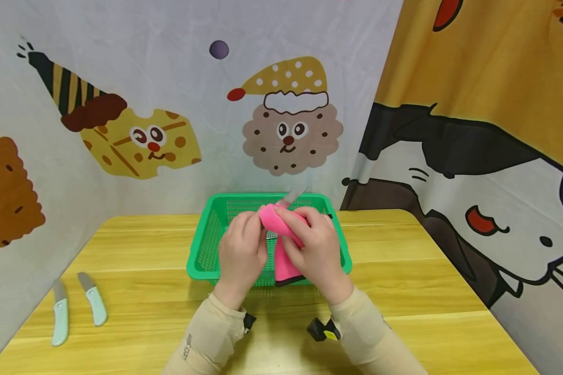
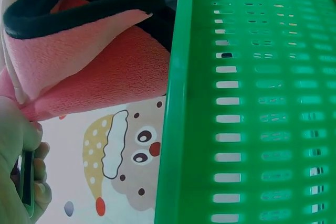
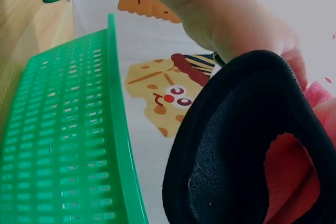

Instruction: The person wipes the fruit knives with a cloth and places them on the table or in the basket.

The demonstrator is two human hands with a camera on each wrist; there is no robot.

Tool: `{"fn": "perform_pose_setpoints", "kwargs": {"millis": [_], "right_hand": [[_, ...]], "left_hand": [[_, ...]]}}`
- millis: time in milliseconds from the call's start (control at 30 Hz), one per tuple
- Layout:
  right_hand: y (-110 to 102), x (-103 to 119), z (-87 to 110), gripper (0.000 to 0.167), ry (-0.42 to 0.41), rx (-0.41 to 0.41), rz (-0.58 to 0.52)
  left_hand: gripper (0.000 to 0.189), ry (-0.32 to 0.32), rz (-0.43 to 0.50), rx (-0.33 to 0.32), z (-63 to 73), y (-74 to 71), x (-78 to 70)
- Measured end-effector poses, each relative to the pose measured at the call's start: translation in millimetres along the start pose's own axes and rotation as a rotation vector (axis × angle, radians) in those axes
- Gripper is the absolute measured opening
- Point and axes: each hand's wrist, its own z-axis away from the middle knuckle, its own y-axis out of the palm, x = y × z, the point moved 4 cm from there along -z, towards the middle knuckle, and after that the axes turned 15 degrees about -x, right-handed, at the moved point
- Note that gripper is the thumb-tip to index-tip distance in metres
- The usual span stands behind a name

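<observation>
A green basket sits on the wooden surface, and both hands are close together above it. The left hand, over the left part of the basket, has its fingers curled round the handle of a knife; most of that handle is hidden in the grip. The right hand, over the right part of the basket, pinches a pink cloth between thumb and fingers. The cloth is folded about the knife, whose bare blade tip sticks out above the basket's far rim, slanting away and to the right. The cloth's lower end hangs over the near side of the basket, edged with a dark hem that curls into a loop beside the basket in the right wrist view.

Well to the left of the basket, two more knives lie on the surface near each other, with pale green handles towards the person and blades pointing away. Behind the basket hangs a white curtain with cartoon food figures; to the basket's right, another curtain shows a large cartoon cat. Light beige sleeves cover the forearms on the basket's near side.
</observation>
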Motion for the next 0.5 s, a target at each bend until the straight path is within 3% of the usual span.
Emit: {"fn": "perform_pose_setpoints", "kwargs": {"millis": [500], "right_hand": [[-6.8, -23.0, -14.7, 0.037, 0.016, -0.046, 0.056]], "left_hand": [[0.032, -0.001, 0.004, -0.006, -1.4, -1.4, 0.1]]}}
